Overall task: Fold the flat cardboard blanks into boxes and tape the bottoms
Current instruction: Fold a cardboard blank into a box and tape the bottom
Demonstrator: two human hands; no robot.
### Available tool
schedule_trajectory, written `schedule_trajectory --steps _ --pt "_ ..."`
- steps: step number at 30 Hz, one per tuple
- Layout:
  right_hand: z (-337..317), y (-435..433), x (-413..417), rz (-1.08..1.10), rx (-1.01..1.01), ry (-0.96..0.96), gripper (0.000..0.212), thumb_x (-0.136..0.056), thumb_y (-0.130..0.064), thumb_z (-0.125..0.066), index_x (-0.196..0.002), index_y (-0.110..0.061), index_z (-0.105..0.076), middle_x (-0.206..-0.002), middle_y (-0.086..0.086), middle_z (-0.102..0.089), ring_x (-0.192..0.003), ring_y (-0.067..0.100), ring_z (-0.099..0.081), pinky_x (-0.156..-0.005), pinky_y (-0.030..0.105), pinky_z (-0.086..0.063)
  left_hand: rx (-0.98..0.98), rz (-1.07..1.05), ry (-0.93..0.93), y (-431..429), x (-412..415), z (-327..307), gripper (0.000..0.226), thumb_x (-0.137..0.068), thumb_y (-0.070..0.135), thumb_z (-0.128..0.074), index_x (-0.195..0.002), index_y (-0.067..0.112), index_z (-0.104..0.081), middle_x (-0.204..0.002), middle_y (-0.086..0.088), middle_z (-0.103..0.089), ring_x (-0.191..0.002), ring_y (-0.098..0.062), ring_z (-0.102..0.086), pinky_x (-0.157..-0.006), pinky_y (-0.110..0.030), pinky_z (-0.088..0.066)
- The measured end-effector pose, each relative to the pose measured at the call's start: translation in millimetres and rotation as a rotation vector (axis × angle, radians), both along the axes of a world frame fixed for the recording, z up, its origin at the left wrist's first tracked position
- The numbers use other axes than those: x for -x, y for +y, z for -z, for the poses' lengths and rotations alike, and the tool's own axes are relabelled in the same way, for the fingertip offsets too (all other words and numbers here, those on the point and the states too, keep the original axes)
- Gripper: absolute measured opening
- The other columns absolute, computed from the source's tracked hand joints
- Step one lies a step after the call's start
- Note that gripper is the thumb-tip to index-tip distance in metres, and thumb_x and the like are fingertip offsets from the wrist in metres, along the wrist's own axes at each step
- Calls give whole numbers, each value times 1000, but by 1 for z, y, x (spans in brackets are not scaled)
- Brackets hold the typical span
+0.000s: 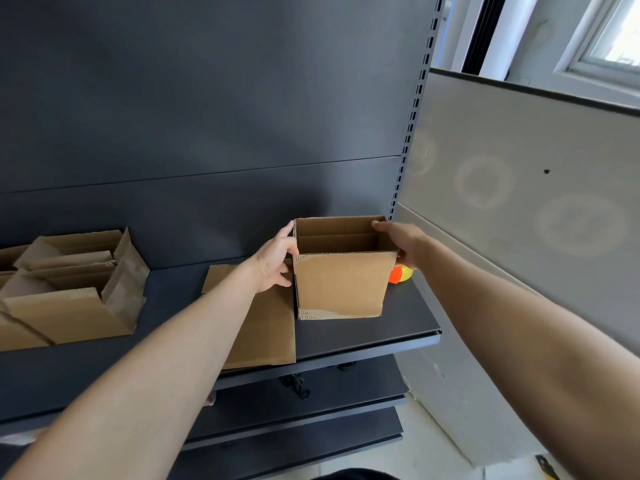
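Note:
An upright brown cardboard box (341,284) with its top open stands on the dark shelf (408,317) near the right end. My left hand (277,259) grips its left wall, thumb at the top corner and fingers down the side. On the other side, my right hand (398,242) holds the right wall, with fingers over the far top corner. A flat cardboard blank (263,327) lies on the shelf just left of the box, partly under my left forearm. Behind the box at the right an orange and yellow tape roll (401,273) peeks out.
Several folded boxes (69,289) with open flaps crowd the shelf's left end. A dark back panel rises behind the shelf, with a slotted upright post (412,133) at its right. A grey partition wall (519,202) stands to the right. Lower shelves sit below.

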State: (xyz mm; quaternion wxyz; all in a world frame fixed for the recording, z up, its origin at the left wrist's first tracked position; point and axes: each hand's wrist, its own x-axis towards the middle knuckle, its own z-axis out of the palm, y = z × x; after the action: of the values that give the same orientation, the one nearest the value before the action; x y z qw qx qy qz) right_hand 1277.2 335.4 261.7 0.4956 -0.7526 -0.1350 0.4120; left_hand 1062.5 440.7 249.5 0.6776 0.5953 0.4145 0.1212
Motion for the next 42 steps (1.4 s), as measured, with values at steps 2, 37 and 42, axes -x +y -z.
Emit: schedule_trajectory --steps 2,37,42 --pt "2 1 -1 28 3 -11 40 -86 -36 -69 -109 -10 -50 -109 12 -56 -91 32 -62 -84 47 -56 2 2 -12 0 1 0 73 -89 6 -38 -149 41 -16 -154 -8 -26 -136 -46 -28 -108 -69 -20" --pt "13 -12 -10 -232 46 55 54 -88 -17 -68 -138 -17 -48 -97 1 -63 -84 14 -63 -76 30 -53 55 65 68 12 -13 23 66 -90 39 -58 -148 39 -26 -156 1 -22 -141 -31 -23 -104 -63 -29" --pt "18 0 -7 -142 51 2 58 -82 -3 -71 -136 -13 -51 -88 1 -60 -76 16 -61 -77 34 -55 78 66 53 8 -8 24 82 -83 48 -64 -150 38 -18 -155 -2 -24 -141 -31 -22 -105 -60 -29"
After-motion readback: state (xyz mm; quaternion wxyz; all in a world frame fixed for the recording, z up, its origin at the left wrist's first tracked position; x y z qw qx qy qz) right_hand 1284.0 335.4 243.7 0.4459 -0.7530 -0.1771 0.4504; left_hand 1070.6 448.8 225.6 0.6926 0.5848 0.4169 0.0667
